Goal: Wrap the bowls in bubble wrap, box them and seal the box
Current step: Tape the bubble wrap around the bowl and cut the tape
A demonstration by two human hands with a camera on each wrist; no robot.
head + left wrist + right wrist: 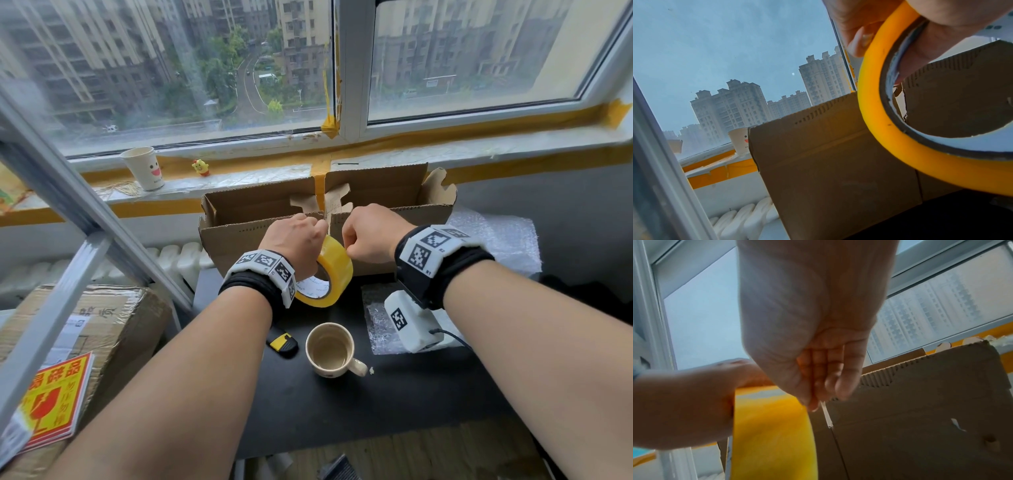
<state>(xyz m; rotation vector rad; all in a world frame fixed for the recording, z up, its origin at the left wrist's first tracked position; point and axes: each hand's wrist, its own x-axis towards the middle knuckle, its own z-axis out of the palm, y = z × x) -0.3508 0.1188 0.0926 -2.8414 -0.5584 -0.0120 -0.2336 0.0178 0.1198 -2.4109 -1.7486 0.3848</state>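
Note:
A brown cardboard box (239,233) stands at the back of the black table (376,411) with its flaps up; its inside is hidden. In front of the box, my left hand (308,236) grips a yellow tape roll (334,274), with fingers through the core. The left wrist view shows the roll (890,138) and those fingers (941,32) against the box (828,162). My right hand (352,243) pinches the tape's loose end at the top of the roll. In the right wrist view, the right hand (818,394) holds a thin strip of tape (826,413) beside the roll (772,426).
A beige mug (330,349) and a yellow-black utility knife (282,344) lie on the table near me. Bubble wrap (496,236) is spread at the right, with a smaller piece (380,325) under my right wrist. A taped carton (102,325) stands left; a paper cup (144,168) sits on the sill.

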